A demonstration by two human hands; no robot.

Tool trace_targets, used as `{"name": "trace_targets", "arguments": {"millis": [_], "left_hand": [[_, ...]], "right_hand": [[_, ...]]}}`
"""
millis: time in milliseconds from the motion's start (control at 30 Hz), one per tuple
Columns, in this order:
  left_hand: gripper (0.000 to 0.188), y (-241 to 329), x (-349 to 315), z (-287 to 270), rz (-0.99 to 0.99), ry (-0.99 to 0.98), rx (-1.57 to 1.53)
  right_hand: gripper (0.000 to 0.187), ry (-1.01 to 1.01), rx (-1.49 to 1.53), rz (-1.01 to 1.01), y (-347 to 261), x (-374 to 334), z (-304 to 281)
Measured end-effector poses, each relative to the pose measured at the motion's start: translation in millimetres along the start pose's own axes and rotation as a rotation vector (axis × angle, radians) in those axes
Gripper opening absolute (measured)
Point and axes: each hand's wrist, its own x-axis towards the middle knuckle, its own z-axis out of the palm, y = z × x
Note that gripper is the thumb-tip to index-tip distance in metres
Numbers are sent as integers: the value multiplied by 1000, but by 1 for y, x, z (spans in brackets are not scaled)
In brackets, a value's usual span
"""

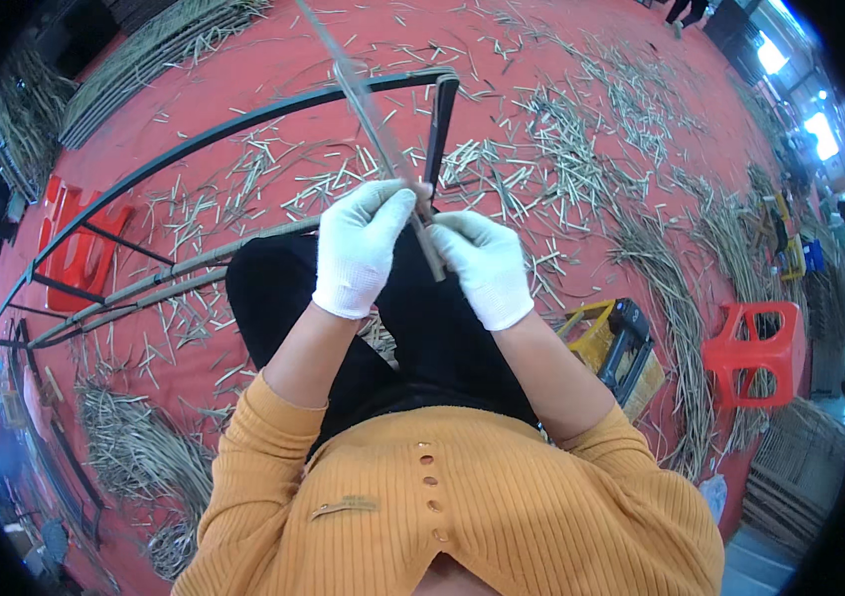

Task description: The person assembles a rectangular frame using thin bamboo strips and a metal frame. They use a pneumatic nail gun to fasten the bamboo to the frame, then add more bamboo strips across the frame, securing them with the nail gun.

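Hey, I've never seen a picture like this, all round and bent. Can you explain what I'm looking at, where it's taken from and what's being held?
There's no machine here, just a person working with two gloved hands. The camera sits on their head and looks down, and its wide fisheye lens bends straight edges toward the rim. At the bottom you see the person's own orange ribbed top.

The left hand and right hand wear white gloves and hold a long, thin strip, whose upper part looks blurred. Beyond them stands a dark frame.

On the red floor lie many short, straw-coloured pieces and, at lower left, a bundle of longer strands. A red stool stands at the right.
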Motion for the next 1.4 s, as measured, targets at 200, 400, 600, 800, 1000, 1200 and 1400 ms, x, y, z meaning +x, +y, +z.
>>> {"name": "trace_targets", "arguments": {"millis": [200,400,600,800,1000,1200,1400], "left_hand": [[26,-7,9,15,119,53,218],[28,-7,6,22,34,76,-120],[34,0,7,12,-291,-205,57],[24,7,13,13,-247,-212,170],[24,18,17,15,-312,27,-44],[22,19,11,20,-344,17,-87],[21,48,41,20,-80,-36,338]], "right_hand": [[29,26,215,50,-5,-13,-14],[23,87,130,31,-4,-22,-7],[25,65,76,-26,-6,-19,-14],[28,46,43,9,-7,-19,-22],[28,73,227,26,-2,-17,-30],[28,38,263,25,-1,-16,-23],[30,86,213,-114,28,-30,-51]]}}
